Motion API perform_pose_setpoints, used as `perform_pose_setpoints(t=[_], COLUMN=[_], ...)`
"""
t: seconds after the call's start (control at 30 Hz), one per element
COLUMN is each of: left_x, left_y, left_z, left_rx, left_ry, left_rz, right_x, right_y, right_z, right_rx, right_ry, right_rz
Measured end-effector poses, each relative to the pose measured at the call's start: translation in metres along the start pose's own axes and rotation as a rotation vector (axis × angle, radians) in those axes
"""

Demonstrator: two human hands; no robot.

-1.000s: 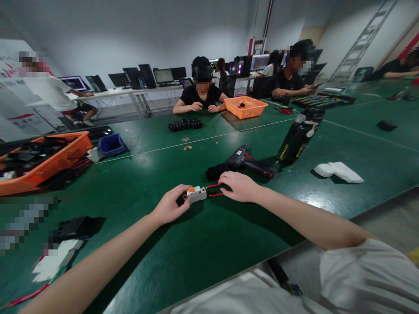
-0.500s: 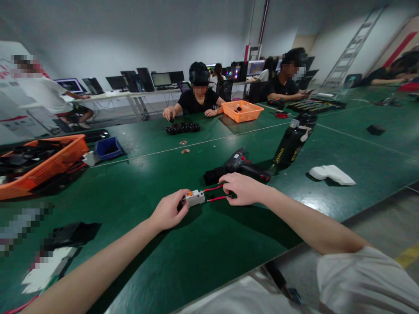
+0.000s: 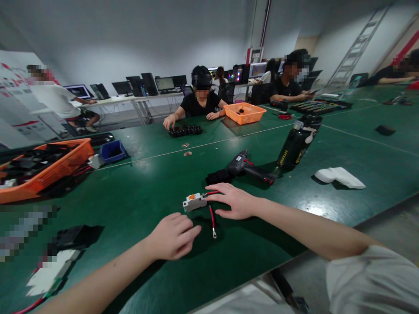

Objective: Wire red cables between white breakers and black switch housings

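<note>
One breaker (image 3: 195, 203) lies below the frame's centre, two red leads (image 3: 212, 216) near its right end. Steadying its body while handling a lead should prevent sliding. The right hand (image 3: 236, 201) spreads, gripping nothing visible; the left hand (image 3: 174, 236) curls, its grip I cannot tell. One drill (image 3: 240, 165) lies right of centre, one blue bin (image 3: 113, 158) upper left.

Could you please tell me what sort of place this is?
Probably an electronics assembly workshop: a long green-topped worktable carries a black-and-red pistol-grip power drill and a small white plastic block with an orange switch.
</note>
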State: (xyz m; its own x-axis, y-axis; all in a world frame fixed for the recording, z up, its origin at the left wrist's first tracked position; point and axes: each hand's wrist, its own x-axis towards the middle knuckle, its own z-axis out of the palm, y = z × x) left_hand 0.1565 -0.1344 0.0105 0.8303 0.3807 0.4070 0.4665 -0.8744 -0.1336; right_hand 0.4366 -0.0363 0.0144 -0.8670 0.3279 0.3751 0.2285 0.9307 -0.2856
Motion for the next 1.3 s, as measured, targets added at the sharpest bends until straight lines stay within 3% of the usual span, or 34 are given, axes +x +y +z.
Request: perform_pose_setpoints(t=[0.1,0.27,0.53,0.93,1.07,1.3], left_x=[0.016,0.021,0.018,0.011,0.011,0.004], left_y=[0.012,0.007,0.006,-0.019,-0.023,-0.054], left_z=[0.002,0.001,0.007,0.004,0.006,0.016], left_rx=[-0.118,-0.296,-0.318,-0.390,-0.603,-1.245], left_ry=[-0.227,-0.306,-0.255,-0.223,-0.163,-0.063], left_rz=[0.014,-0.108,-0.217,-0.351,-0.417,-0.886], right_x=[0.004,0.008,0.007,0.003,0.003,0.002], right_y=[-0.004,-0.002,0.005,0.012,0.016,0.020], right_z=[0.006,0.010,0.008,0.005,0.008,0.012], right_rx=[0.008,0.022,-0.017,0.175,0.192,0.229], right_ry=[-0.064,-0.083,0.030,0.156,0.126,0.107], right_rz=[-0.037,-0.071,-0.060,0.257,0.191,0.301])
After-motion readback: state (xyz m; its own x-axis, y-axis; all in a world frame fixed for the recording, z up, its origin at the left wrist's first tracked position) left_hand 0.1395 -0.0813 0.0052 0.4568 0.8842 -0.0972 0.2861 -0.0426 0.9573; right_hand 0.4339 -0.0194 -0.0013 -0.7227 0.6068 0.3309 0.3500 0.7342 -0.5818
